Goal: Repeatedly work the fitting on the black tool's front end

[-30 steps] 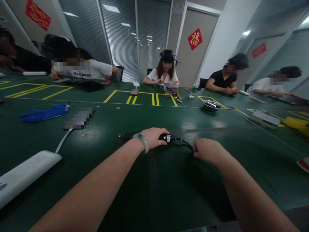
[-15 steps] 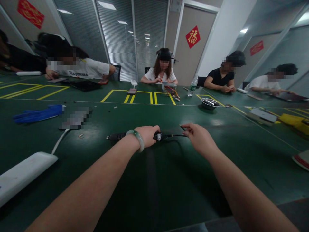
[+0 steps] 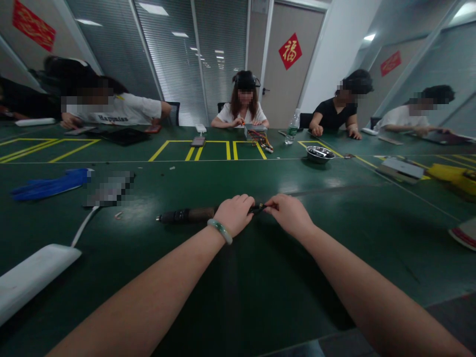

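A long black tool [image 3: 188, 215], like a soldering iron with a cord, lies on the green table [image 3: 238, 287] in front of me. My left hand [image 3: 234, 214], with a green bangle on the wrist, is closed round the tool's right end. My right hand [image 3: 288, 213] pinches the black cord right beside the left hand's fingers. The two hands nearly touch.
A white power strip [image 3: 33, 275] with its cable lies at the near left. Blue gloves [image 3: 48, 184] lie at the far left, a metal bowl [image 3: 320, 154] and a water bottle [image 3: 292, 127] further back. Several people sit round the table's far side.
My right hand has moved left along the cord, from well to the right of the tool to right beside the left hand. The left hand has kept its grip on the tool.
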`<state>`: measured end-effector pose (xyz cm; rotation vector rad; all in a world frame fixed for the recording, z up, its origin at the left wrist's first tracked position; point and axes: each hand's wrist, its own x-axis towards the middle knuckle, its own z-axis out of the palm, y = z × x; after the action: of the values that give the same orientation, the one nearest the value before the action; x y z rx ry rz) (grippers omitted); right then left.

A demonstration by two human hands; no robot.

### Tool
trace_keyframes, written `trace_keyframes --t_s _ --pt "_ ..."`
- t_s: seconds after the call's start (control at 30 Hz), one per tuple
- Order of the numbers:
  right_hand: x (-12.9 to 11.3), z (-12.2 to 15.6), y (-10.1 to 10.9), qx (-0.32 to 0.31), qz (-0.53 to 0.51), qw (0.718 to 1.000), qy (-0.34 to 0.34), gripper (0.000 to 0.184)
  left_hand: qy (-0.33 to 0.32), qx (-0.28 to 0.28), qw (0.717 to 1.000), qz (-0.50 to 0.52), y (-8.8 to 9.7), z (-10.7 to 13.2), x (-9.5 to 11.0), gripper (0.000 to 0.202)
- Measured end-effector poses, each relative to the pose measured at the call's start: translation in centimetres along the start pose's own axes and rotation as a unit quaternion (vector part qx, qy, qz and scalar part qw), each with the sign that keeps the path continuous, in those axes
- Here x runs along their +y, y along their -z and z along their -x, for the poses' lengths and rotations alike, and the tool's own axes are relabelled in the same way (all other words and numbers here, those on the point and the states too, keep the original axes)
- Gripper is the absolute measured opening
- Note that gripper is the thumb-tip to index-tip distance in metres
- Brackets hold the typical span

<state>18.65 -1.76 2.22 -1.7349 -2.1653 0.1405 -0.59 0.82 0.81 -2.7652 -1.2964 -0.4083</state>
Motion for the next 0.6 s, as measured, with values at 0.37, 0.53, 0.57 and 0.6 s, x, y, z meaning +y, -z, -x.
trace_keyframes --t_s 0.37,0.53,0.57,0.6 --pt "-0.3 0.5 1.2 0.018 -0.006 1.000 0.012 0.012 -0.073 -0.067 0.990 0.099 1.5 0.1 -1.5 0.016" --pt "-0.2 0.6 1.5 0.022 -0.001 1.000 0.012 0.012 -0.096 -0.065 0.989 0.087 2.2 0.2 -1.9 0.018" --pt "-0.2 0.5 1.3 0.017 -0.001 1.000 0.014 0.012 -0.095 -0.059 0.991 0.074 2.1 0.2 -1.9 0.019" --pt "-0.2 0.5 1.2 0.013 -0.002 1.000 0.017 0.012 -0.092 -0.055 0.992 0.061 2.1 0.2 -1.8 0.020"
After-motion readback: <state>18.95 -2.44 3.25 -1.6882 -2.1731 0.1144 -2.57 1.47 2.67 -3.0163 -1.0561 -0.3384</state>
